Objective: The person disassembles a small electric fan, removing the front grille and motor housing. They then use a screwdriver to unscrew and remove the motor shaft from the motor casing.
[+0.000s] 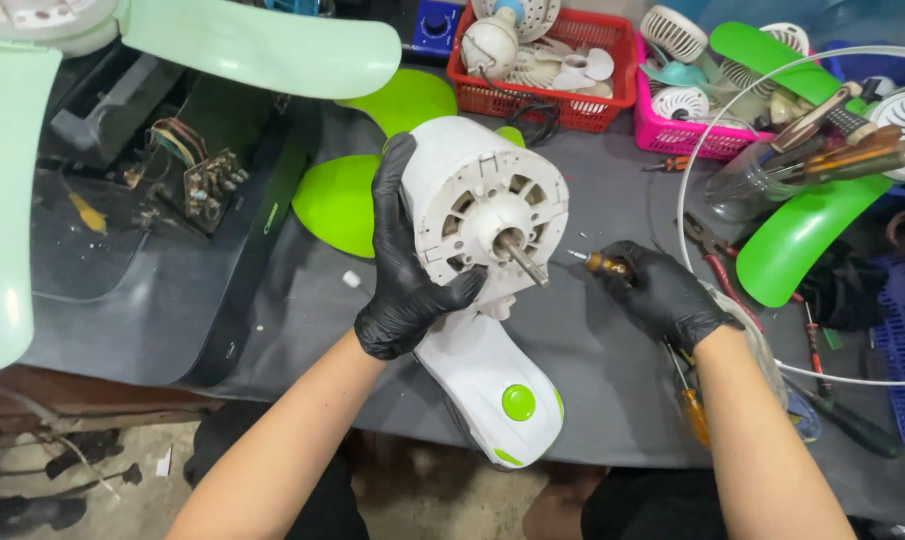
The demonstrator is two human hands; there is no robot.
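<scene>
The white fan motor (pixel 485 205) is gripped at its side by the gloved left hand (pixel 405 262) above the grey table (pixel 593 340), while a screwdriver (pixel 603 264) is clasped in the right hand (pixel 663 295), best kept square to the screw.

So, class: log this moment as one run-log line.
left hand: grips fan motor | right hand: holds screwdriver | shaft: bare

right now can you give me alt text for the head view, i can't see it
Two black-gloved hands work on a white fan motor housing: the left hand grips its side, shaft facing up, while the right hand holds a screwdriver beside it. Green fan blades, a red basket and tools lie on the dark workbench.
</scene>
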